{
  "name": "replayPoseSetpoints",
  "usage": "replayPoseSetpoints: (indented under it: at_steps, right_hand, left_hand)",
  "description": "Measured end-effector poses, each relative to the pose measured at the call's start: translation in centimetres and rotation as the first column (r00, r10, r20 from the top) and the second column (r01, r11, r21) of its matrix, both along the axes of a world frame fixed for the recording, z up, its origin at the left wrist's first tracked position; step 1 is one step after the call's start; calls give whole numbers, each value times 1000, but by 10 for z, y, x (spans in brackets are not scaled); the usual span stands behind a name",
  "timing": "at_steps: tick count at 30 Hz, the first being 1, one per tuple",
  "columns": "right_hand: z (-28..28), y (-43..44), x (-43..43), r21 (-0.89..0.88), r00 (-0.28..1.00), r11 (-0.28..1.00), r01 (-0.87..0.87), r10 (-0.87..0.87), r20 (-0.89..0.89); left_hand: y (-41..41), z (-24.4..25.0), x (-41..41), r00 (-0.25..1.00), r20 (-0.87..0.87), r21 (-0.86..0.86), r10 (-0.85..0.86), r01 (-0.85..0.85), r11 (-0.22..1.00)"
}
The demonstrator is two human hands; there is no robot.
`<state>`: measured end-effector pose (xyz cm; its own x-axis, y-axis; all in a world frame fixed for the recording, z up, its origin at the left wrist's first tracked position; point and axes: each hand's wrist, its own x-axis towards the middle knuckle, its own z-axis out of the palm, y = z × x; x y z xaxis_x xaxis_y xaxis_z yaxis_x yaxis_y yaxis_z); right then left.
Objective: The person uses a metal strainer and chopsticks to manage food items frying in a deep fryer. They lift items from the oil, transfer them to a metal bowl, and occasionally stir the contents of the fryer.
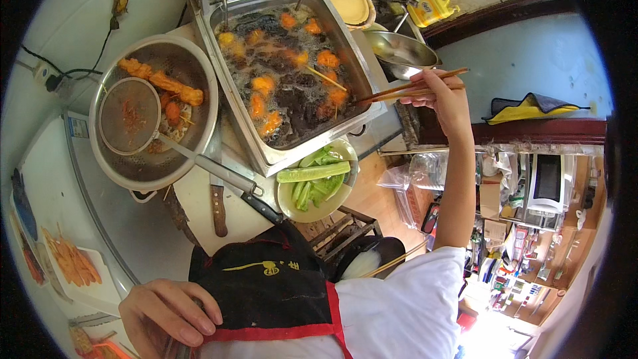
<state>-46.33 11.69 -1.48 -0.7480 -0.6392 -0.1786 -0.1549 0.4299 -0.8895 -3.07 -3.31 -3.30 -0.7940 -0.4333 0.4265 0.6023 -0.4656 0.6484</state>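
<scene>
My right hand (441, 95) holds a pair of wooden chopsticks (398, 93). Their tips reach over the near right corner of a steel deep fryer (244, 129), close to the oil. Orange pieces of food (263, 85), some on wooden skewers (326, 79), float among bubbles in the dark oil. My left hand (169, 311) is low at the left, in front of the black apron (269, 274), with its fingers bent. Whether it grips anything is hidden. A colander (99, 164) left of the fryer carries fried skewers (172, 82) and a long-handled mesh skimmer (130, 114).
A plate (294, 209) of lettuce and a cucumber piece touches the fryer's near side. Two knives (218, 209) lie on a white board (194, 204). A metal wok (398, 55) and a yellow jug (431, 7) stand at the right. More skewers fill a white tray (102, 279).
</scene>
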Motion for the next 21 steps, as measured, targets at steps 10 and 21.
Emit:
replayPoseSetpoints:
  at_steps: [10,21]
  right_hand:
    - [33,-38,47,-318,990,943,-99,125,62]
    - [-46,-207,206,-402,780,768,-499,600,178]
  left_hand:
    - [-1,1,22,995,-97,-102,13,-23,995]
    - [14,7,73,979,-154,-160,137,-162,974]
